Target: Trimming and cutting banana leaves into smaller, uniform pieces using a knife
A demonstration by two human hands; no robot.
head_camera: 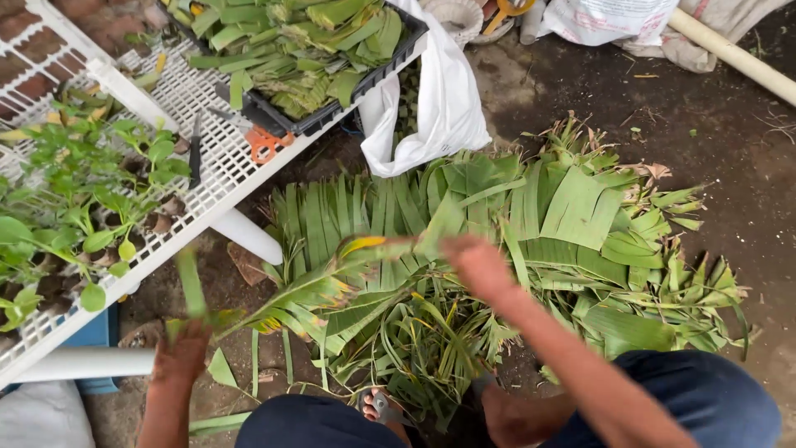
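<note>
Head view: left hand (pixel 181 355) closed around a narrow green leaf strip (pixel 191 282); right hand (pixel 477 264), blurred, grips a long green-yellow banana leaf (pixel 332 286) over the heap of cut green leaves (pixel 572 224).

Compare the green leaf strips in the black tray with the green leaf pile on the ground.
The cut green leaf strips are short, folded pieces packed in a black plastic tray on the white mesh table. The green leaf pile on the ground holds long, broad, loosely spread pieces lying on bare soil. Both are the same green, ribbed leaf material.
</note>
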